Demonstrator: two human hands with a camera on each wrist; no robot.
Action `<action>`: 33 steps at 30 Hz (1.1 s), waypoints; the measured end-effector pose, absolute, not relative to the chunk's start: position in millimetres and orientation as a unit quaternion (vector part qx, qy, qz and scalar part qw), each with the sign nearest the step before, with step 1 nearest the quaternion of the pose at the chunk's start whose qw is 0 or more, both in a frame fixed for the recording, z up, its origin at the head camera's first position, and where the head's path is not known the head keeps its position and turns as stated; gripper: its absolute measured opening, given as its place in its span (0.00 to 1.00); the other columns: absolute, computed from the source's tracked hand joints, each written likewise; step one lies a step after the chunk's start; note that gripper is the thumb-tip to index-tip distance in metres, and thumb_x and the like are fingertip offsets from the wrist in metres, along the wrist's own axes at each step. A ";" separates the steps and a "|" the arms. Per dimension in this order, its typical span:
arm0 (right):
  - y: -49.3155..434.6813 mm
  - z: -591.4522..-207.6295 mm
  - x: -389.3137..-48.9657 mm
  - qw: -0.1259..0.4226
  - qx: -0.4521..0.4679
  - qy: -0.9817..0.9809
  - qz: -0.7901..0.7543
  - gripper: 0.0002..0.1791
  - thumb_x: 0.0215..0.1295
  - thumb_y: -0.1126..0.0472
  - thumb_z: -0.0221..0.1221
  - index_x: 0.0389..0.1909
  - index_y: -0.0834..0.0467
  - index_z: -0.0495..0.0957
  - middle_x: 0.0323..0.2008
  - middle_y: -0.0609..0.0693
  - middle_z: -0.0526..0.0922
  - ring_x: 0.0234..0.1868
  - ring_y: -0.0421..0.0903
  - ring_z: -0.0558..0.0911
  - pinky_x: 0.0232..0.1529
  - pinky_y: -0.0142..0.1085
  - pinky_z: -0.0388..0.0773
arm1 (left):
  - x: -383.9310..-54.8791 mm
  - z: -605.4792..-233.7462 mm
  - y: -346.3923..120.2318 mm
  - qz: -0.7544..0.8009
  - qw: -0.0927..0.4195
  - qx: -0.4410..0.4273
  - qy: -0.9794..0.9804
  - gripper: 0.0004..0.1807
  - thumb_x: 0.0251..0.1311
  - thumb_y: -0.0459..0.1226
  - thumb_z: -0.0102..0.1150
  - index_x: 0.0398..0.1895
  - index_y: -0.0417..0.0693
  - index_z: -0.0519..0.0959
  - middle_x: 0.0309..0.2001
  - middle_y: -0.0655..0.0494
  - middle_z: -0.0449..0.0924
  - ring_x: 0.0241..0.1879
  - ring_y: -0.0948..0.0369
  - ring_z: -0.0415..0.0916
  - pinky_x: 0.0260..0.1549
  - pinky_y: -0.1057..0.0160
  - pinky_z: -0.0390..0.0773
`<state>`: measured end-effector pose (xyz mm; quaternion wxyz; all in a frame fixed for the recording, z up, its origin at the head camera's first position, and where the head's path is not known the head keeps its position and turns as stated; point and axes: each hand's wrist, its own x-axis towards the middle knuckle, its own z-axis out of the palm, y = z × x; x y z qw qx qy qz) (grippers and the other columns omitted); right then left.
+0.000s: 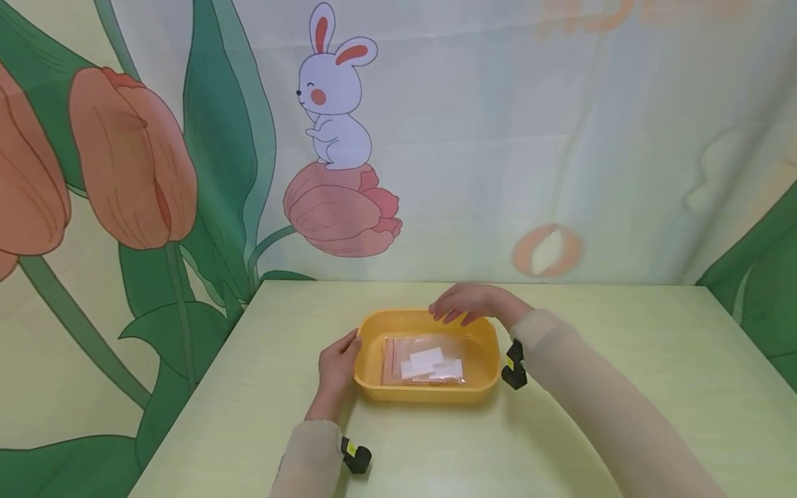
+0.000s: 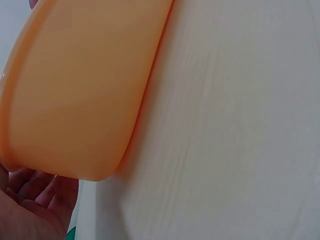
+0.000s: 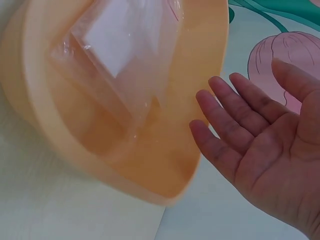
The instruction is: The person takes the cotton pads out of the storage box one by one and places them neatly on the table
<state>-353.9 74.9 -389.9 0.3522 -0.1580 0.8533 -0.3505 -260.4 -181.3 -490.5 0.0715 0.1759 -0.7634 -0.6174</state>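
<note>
A yellow plastic basin [image 1: 429, 394] with rounded corners sits on the table. My left hand [image 1: 336, 370] grips its left end, thumb at the rim and fingers against the outside; in the left wrist view the fingers [image 2: 57, 197] bend under the lip. Over the far rim, toward the right, hovers my right hand [image 1: 473, 302], fingers spread and slightly bent, holding nothing. Its palm [image 3: 280, 160] faces the basin in the right wrist view. Inside the basin lie clear zip bags [image 1: 391, 363] with a reddish seal line and several white rectangular pieces [image 1: 426, 357] in them.
The pale wooden-look table [image 1: 623, 360] extends around the basin on all sides. Behind it hangs a cloth backdrop [image 1: 467, 173] printed with tulips and a rabbit. Small black cameras [image 1: 358, 456] sit on both wrists over light sleeves.
</note>
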 end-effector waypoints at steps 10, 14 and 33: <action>54.1 -400.2 -353.7 0.379 -0.149 0.856 -0.317 0.29 0.77 0.47 0.52 0.70 0.60 0.73 0.70 0.57 0.77 0.74 0.56 0.73 0.75 0.53 0.72 | -259.1 -490.1 -180.9 -0.617 0.072 0.181 -0.763 0.20 0.75 0.37 0.53 0.65 0.38 0.77 0.69 0.40 0.74 0.74 0.44 0.68 0.73 0.47 0.72; 48.4 -401.0 -354.9 0.380 -0.142 0.860 -0.309 0.28 0.77 0.47 0.52 0.69 0.61 0.74 0.69 0.57 0.77 0.74 0.56 0.73 0.76 0.53 0.71 | -260.2 -489.8 -180.6 -0.616 0.074 0.177 -0.764 0.21 0.75 0.37 0.53 0.65 0.37 0.76 0.68 0.40 0.74 0.73 0.43 0.68 0.72 0.47 0.73; 38.3 -417.1 -355.6 0.392 -0.147 0.868 -0.268 0.19 0.77 0.48 0.50 0.31 0.58 0.70 0.32 0.47 0.68 0.45 0.45 0.71 0.75 0.51 0.68 | -261.1 -491.2 -182.1 -0.622 0.077 0.187 -0.756 0.20 0.75 0.37 0.54 0.65 0.38 0.77 0.68 0.41 0.75 0.73 0.44 0.69 0.72 0.48 0.73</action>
